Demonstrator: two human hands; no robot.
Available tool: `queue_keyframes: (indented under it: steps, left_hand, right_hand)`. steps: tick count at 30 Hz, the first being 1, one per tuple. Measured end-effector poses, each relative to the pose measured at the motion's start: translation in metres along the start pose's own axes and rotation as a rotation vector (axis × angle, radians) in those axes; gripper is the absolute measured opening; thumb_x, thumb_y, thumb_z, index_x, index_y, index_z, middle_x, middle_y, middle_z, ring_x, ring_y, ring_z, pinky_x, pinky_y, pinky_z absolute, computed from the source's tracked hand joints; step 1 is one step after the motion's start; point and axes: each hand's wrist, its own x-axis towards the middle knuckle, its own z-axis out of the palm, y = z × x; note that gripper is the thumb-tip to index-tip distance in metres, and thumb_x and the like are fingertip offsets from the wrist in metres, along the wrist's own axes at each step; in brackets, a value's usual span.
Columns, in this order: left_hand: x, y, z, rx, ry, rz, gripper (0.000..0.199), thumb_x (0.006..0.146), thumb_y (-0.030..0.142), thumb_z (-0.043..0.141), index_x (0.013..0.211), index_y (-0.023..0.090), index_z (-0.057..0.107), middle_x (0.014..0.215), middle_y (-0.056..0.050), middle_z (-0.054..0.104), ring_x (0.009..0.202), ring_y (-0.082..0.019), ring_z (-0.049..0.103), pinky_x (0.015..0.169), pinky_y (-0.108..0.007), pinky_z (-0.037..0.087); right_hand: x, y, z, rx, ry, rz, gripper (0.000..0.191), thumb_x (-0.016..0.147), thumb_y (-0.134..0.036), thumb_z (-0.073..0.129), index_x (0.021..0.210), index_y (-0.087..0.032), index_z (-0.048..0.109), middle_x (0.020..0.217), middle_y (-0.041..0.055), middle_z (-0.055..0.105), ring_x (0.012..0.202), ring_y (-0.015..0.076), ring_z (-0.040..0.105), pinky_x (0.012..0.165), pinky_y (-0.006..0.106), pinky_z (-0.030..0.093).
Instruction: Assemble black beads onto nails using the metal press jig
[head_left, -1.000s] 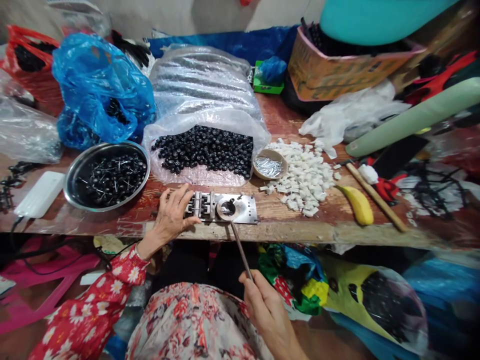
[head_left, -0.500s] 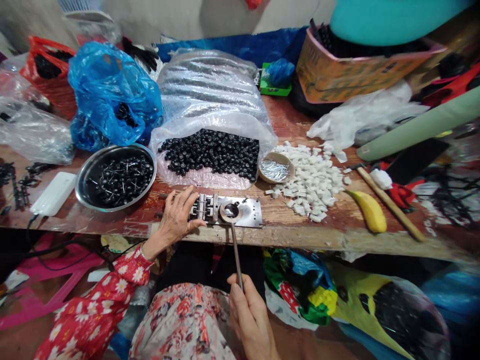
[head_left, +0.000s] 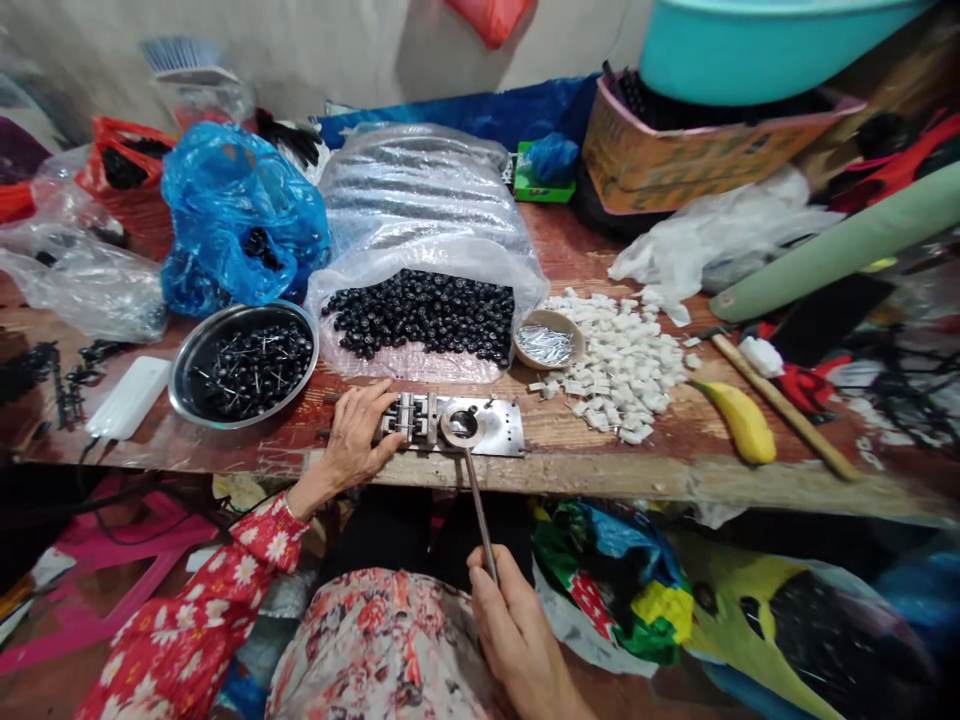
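White flat plastic block (head_left: 129, 397) at the far left of the rough wooden tabletop (head_left: 660, 472), just beside a round steel bowl (head_left: 178, 392) of black beads on pins. Next, the left hand (head_left: 358, 435), half curled, with fingers and thumb cupped around the left end of a flat steel jig plate (head_left: 499, 430); firm grip or mere steadying impossible to tell. Plate lying close to the tabletop's front edge, with small steel clamp blocks (head_left: 409, 417) beside the hand and a steel ring (head_left: 448, 425) near its middle. Thin metal rod (head_left: 480, 520) slanting from the ring over the edge and down to the right hand (head_left: 517, 630), closed around its lower end between thumb and fingers.

Plate probably stiff, fairly heavy and slick, best taken by its bare right end, away from the clamps. Rod likely rigid, easiest to hold low. Little room behind the plate: clear plastic bag (head_left: 330, 345) of glossy black beads, small round dish (head_left: 544, 345) of silver pins. Just right of it, a loose heap of white cubes (head_left: 619, 370), then a yellow banana (head_left: 739, 425) and a wooden-handled hammer (head_left: 784, 405).
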Motion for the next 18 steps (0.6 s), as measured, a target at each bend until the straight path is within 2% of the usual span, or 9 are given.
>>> queue_keyframes:
  steps: [4, 8, 10, 13, 15, 18]
  left_hand:
    - [0.009, 0.0, -0.014, -0.054, 0.011, 0.055, 0.038, 0.099, 0.033, 0.057, 0.134, 0.021, 0.062, 0.141, -0.013, 0.067, 0.139, -0.031, 0.054, 0.117, -0.053, 0.04]
    - [0.024, -0.001, -0.021, -0.034, -0.079, 0.128, 0.029, 0.09, 0.025, 0.061, 0.116, 0.023, 0.071, 0.125, -0.009, 0.075, 0.132, -0.032, 0.058, 0.117, -0.058, 0.037]
    - [0.031, -0.002, -0.021, -0.032, -0.115, 0.158, 0.024, 0.087, 0.023, 0.061, 0.107, 0.024, 0.074, 0.121, -0.008, 0.076, 0.128, -0.031, 0.06, 0.116, -0.057, 0.038]
    - [0.04, -0.004, -0.02, -0.041, -0.136, 0.209, 0.016, 0.086, 0.021, 0.061, 0.097, 0.023, 0.073, 0.116, -0.008, 0.077, 0.12, -0.03, 0.063, 0.11, -0.055, 0.042]
    - [0.046, -0.007, -0.018, -0.057, -0.147, 0.249, 0.013, 0.086, 0.021, 0.061, 0.094, 0.023, 0.072, 0.113, -0.009, 0.076, 0.113, -0.029, 0.064, 0.105, -0.052, 0.045]
    - [0.053, -0.013, -0.013, -0.081, -0.169, 0.283, 0.008, 0.087, 0.022, 0.06, 0.09, 0.022, 0.068, 0.105, -0.008, 0.076, 0.103, -0.028, 0.065, 0.097, -0.047, 0.047]
  right_hand:
    - [0.007, -0.001, -0.036, -0.249, -0.062, -0.054, 0.04, 0.106, -0.06, 0.041, 0.097, -0.025, 0.057, 0.069, -0.0041, 0.05, 0.06, 0.0151, 0.046, 0.057, 0.027, 0.037]
    - [0.022, -0.008, -0.091, -0.639, -0.021, -0.139, 0.039, 0.107, -0.057, 0.038, 0.088, -0.027, 0.055, 0.062, -0.0033, 0.052, 0.056, 0.0179, 0.05, 0.058, 0.03, 0.03]
    - [0.034, -0.012, -0.121, -0.887, 0.017, -0.217, 0.038, 0.108, -0.053, 0.039, 0.088, -0.027, 0.057, 0.061, -0.0015, 0.057, 0.058, 0.0203, 0.056, 0.059, 0.031, 0.027]
    - [0.059, -0.023, -0.156, -1.23, 0.145, -0.307, 0.043, 0.111, -0.05, 0.035, 0.089, -0.025, 0.063, 0.072, 0.0039, 0.069, 0.061, 0.021, 0.059, 0.06, 0.033, 0.022]
    - [0.077, -0.033, -0.171, -1.38, 0.243, -0.356, 0.046, 0.112, -0.049, 0.035, 0.088, -0.023, 0.065, 0.076, 0.0071, 0.071, 0.067, 0.0217, 0.06, 0.062, 0.033, 0.023]
    - [0.104, -0.047, -0.183, -1.471, 0.318, -0.481, 0.041, 0.111, -0.042, 0.041, 0.091, -0.02, 0.069, 0.088, 0.0095, 0.073, 0.082, 0.0238, 0.059, 0.071, 0.034, 0.029]
